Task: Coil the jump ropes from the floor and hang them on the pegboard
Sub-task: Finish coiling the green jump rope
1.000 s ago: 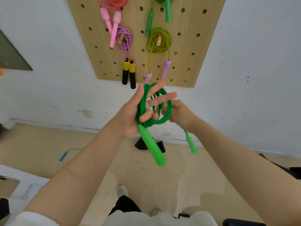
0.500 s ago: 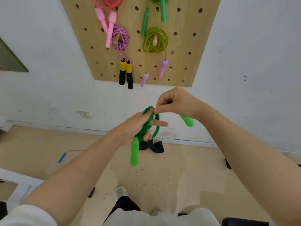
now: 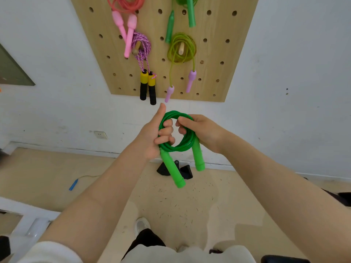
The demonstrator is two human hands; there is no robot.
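Note:
A bright green jump rope (image 3: 183,147) is wound into a round coil in front of my chest, its two green handles hanging down from it. My left hand (image 3: 152,137) grips the coil's left side with curled fingers, thumb pointing up. My right hand (image 3: 201,130) holds the right side, fingers wrapped round the strands. Above them the wooden pegboard (image 3: 214,59) carries a pink rope (image 3: 125,29), a purple braided rope with yellow and black handles (image 3: 144,59), a lime rope with lilac handles (image 3: 181,48) and a dark green rope (image 3: 190,12), all hung on pegs.
A blue rope handle (image 3: 73,184) with a pale cord lies on the beige floor at the left. A black object (image 3: 182,170) sits against the white wall's base below the pegboard. My shoe (image 3: 141,225) shows at the bottom. A wall socket (image 3: 100,134) is low on the left.
The loose loops over my left fingers have become a neat round coil. My right hand came down onto the coil's right side, and both handles now hang below it.

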